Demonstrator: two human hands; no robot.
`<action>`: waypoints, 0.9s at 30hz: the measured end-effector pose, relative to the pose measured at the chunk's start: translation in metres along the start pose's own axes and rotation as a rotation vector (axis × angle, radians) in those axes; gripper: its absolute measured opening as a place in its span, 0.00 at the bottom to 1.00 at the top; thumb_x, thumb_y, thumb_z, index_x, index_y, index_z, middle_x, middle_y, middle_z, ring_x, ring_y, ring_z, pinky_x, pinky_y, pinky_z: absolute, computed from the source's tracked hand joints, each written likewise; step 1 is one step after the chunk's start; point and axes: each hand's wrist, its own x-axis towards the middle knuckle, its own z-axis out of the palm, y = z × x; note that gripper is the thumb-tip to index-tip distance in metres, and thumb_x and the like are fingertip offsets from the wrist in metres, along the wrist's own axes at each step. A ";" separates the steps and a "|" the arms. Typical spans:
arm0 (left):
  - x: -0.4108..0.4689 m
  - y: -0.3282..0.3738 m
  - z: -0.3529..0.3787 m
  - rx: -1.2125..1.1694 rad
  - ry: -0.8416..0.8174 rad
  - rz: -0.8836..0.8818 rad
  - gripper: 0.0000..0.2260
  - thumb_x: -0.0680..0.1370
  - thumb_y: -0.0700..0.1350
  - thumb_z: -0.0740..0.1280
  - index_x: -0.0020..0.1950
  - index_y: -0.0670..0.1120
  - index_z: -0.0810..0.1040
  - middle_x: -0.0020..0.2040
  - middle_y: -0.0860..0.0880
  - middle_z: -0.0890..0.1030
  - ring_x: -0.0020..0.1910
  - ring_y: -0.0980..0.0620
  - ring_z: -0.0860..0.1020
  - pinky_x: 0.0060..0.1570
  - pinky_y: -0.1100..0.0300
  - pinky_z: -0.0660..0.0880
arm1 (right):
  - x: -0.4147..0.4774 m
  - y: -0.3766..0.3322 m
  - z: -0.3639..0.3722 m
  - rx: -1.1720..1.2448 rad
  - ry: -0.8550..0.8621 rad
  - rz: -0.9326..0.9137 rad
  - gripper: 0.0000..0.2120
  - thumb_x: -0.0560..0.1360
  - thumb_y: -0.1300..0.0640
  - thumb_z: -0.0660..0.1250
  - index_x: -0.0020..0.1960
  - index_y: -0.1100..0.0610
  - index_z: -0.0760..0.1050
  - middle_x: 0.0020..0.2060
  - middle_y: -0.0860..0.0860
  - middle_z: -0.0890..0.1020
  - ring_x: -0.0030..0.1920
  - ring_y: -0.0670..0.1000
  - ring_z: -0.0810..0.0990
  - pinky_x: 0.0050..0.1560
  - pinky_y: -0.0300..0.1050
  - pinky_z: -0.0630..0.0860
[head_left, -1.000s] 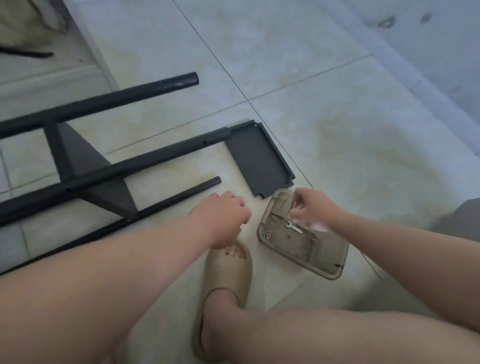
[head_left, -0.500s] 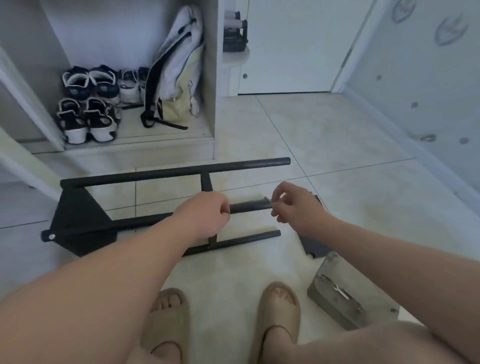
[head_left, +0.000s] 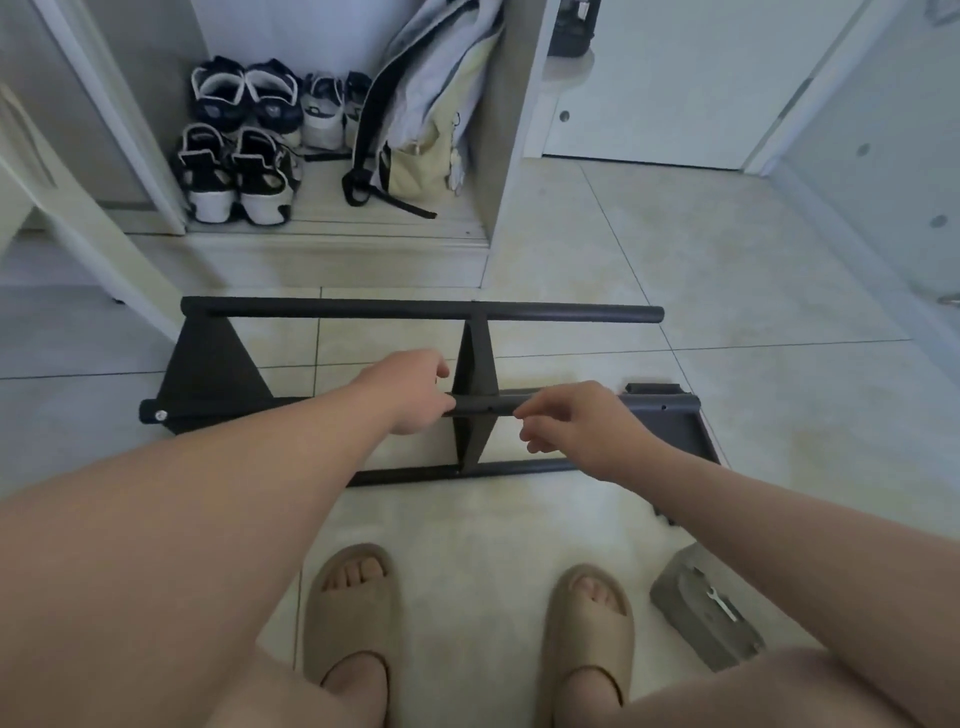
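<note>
The frame (head_left: 208, 364) lies flat on the floor (head_left: 727, 260), in front of the person's feet. That is a sensible way to have it, in my judgement: it cannot tip, and the holes along its bars face up where fingers can reach them. At its left end a triangular plate (head_left: 218, 384) ties the bars together.

The left hand (head_left: 410, 395) comes next. Its grip is closed round the middle tube (head_left: 485, 408), thumb over the top and fingers curled beneath. It probably holds the tube there to keep it from rolling or sliding while the other hand works.

Just right of that hand a brace (head_left: 475, 358) crosses the tube, running from the far bar (head_left: 571, 313) to the near bar (head_left: 519, 469).

The right hand (head_left: 582, 428) meets the tube just right of the brace. Its grip is narrowed to a pinch, with thumb and forefinger closed on the tube beside a small hole. If a small part sits between the tips, it is hidden.

The tube's long axis runs left to right across the scene, level with the floor and parallel to the two other bars. Its right end joins a flat end plate (head_left: 670, 431). The two hands sit close together near its middle, on either side of the brace.

Nearer and further right, a tray (head_left: 691, 629) with a wrench (head_left: 722, 605) in it sits on the floor by the right leg, within easy reach of that hand.
</note>
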 end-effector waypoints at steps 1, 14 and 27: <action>0.005 0.001 0.000 -0.043 -0.007 -0.006 0.20 0.81 0.53 0.66 0.71 0.49 0.73 0.67 0.48 0.77 0.65 0.46 0.75 0.66 0.51 0.71 | 0.004 0.002 0.000 0.006 0.005 -0.010 0.06 0.81 0.60 0.66 0.53 0.55 0.82 0.38 0.49 0.87 0.42 0.45 0.86 0.34 0.39 0.80; 0.059 0.008 0.011 -0.240 -0.241 -0.112 0.23 0.77 0.67 0.61 0.52 0.50 0.84 0.45 0.51 0.87 0.53 0.47 0.80 0.64 0.48 0.72 | 0.031 0.009 0.020 0.046 -0.039 -0.082 0.05 0.80 0.65 0.65 0.46 0.59 0.75 0.38 0.52 0.86 0.41 0.51 0.86 0.52 0.54 0.83; 0.059 0.015 0.014 -0.111 -0.307 -0.066 0.21 0.82 0.62 0.59 0.54 0.48 0.84 0.42 0.51 0.87 0.55 0.49 0.82 0.65 0.49 0.72 | 0.034 0.010 0.034 -0.100 -0.008 -0.094 0.08 0.80 0.61 0.66 0.43 0.51 0.74 0.37 0.48 0.85 0.38 0.44 0.84 0.43 0.46 0.80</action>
